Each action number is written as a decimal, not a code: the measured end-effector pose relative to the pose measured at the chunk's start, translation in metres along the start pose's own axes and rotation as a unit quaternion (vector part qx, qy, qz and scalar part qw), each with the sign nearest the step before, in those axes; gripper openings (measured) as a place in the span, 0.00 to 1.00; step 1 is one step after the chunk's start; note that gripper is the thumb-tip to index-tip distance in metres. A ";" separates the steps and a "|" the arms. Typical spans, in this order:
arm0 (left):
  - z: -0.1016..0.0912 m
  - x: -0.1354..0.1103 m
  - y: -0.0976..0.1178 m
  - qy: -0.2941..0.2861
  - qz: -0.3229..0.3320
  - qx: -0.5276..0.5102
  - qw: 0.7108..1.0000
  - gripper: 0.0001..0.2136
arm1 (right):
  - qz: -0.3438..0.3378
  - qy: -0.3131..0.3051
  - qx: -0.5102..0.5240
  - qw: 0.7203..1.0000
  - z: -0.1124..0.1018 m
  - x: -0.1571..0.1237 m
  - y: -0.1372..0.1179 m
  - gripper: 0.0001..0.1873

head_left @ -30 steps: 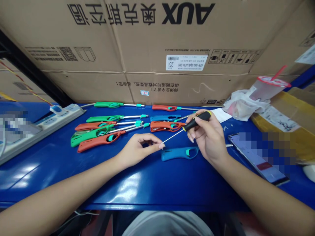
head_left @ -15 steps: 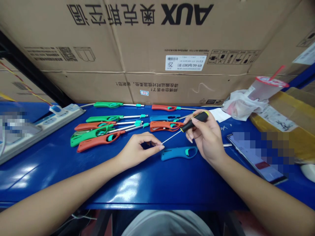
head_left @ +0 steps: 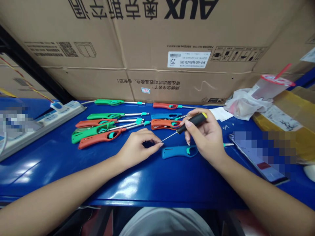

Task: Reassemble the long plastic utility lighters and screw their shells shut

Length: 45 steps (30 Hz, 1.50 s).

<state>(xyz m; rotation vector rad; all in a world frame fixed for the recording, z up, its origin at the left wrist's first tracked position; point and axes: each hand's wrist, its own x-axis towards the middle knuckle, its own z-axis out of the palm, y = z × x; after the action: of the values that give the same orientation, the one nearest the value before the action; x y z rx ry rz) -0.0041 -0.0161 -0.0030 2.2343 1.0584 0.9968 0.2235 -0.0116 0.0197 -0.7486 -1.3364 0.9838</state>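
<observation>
My right hand (head_left: pixel 208 137) grips a screwdriver (head_left: pixel 190 122) with a black and yellow handle, its thin shaft slanting down to the left. My left hand (head_left: pixel 137 147) pinches thumb and forefinger together at the shaft's tip; whatever sits between them is too small to make out. A blue long-nosed lighter (head_left: pixel 179 151) lies on the blue table (head_left: pixel 147 183) just under both hands, its metal nose sticking out to the right past my right hand.
Several green, orange and blue lighters (head_left: pixel 98 131) lie at the back left and centre. A white power strip (head_left: pixel 41 123) is at the left. A phone (head_left: pixel 258 157) lies at the right, with a plastic bag and cup (head_left: pixel 268 88) behind it. Large cardboard boxes (head_left: pixel 157 49) form the back wall.
Both hands stay nearly in place; the screwdriver has tilted slightly flatter and the view has shifted a little downward.
</observation>
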 end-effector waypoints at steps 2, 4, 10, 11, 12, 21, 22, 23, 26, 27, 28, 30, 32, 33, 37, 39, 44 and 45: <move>-0.001 0.000 0.001 0.002 0.015 0.017 1.000 0.05 | -0.007 0.010 -0.014 1.000 0.001 -0.002 -0.003 0.13; -0.003 -0.001 0.002 0.005 0.031 0.025 0.999 0.05 | -0.018 0.021 -0.016 0.999 0.001 -0.003 -0.006 0.12; -0.005 -0.001 0.003 0.009 0.068 0.031 0.997 0.03 | -0.022 0.034 -0.026 0.999 -0.002 -0.001 -0.013 0.12; -0.005 -0.001 0.003 0.009 0.069 0.031 0.997 0.03 | -0.020 0.033 -0.027 0.999 -0.002 0.000 -0.013 0.12; -0.004 -0.001 0.003 0.008 0.070 0.032 0.997 0.04 | -0.018 0.030 -0.026 0.999 -0.002 0.000 -0.012 0.12; -0.005 -0.001 0.001 0.003 0.068 0.049 0.996 0.05 | -0.008 0.026 -0.035 0.999 0.002 -0.004 -0.011 0.13; -0.005 -0.002 0.000 0.001 0.072 0.051 0.996 0.04 | -0.010 0.024 -0.039 0.999 0.003 -0.005 -0.012 0.13; -0.005 -0.002 0.000 -0.002 0.076 0.052 0.996 0.04 | -0.012 0.022 -0.042 0.999 0.004 -0.006 -0.012 0.13; -0.003 -0.002 -0.001 -0.009 0.082 0.055 0.995 0.04 | -0.011 0.012 -0.034 0.999 0.008 -0.007 -0.013 0.13; -0.003 -0.002 0.000 -0.010 0.082 0.054 0.995 0.04 | -0.008 0.008 -0.027 1.000 0.009 -0.008 -0.013 0.13; -0.002 -0.002 0.000 -0.012 0.080 0.052 0.995 0.04 | -0.005 0.004 -0.020 1.000 0.010 -0.008 -0.013 0.13; -0.001 -0.002 0.000 -0.015 0.075 0.044 0.996 0.04 | 0.000 -0.001 -0.013 1.000 0.011 -0.008 -0.013 0.13; 0.000 -0.001 0.001 -0.017 0.068 0.034 0.997 0.05 | -0.002 -0.008 -0.011 1.000 0.010 -0.008 -0.014 0.14; 0.000 -0.001 0.001 -0.020 0.063 0.031 0.997 0.04 | -0.002 -0.012 -0.011 1.000 0.009 -0.007 -0.015 0.14; 0.001 -0.002 0.000 -0.051 0.031 0.046 0.997 0.21 | 0.003 -0.006 -0.021 1.000 0.003 -0.001 -0.021 0.13; 0.002 -0.003 0.000 -0.078 0.029 0.057 0.995 0.29 | -0.007 0.002 -0.030 1.000 -0.002 0.003 -0.025 0.13; 0.006 -0.004 0.000 -0.127 0.043 0.062 0.989 0.22 | -0.042 -0.036 -0.056 0.997 -0.011 0.011 -0.031 0.21; 0.007 -0.004 0.000 -0.131 0.046 0.059 0.989 0.20 | -0.051 -0.040 -0.067 0.996 -0.011 0.011 -0.030 0.21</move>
<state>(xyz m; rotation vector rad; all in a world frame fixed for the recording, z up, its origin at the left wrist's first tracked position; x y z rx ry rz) -0.0004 -0.0205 -0.0090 2.4470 0.9265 0.6656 0.2387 -0.0136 0.0503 -0.7408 -1.5071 0.8555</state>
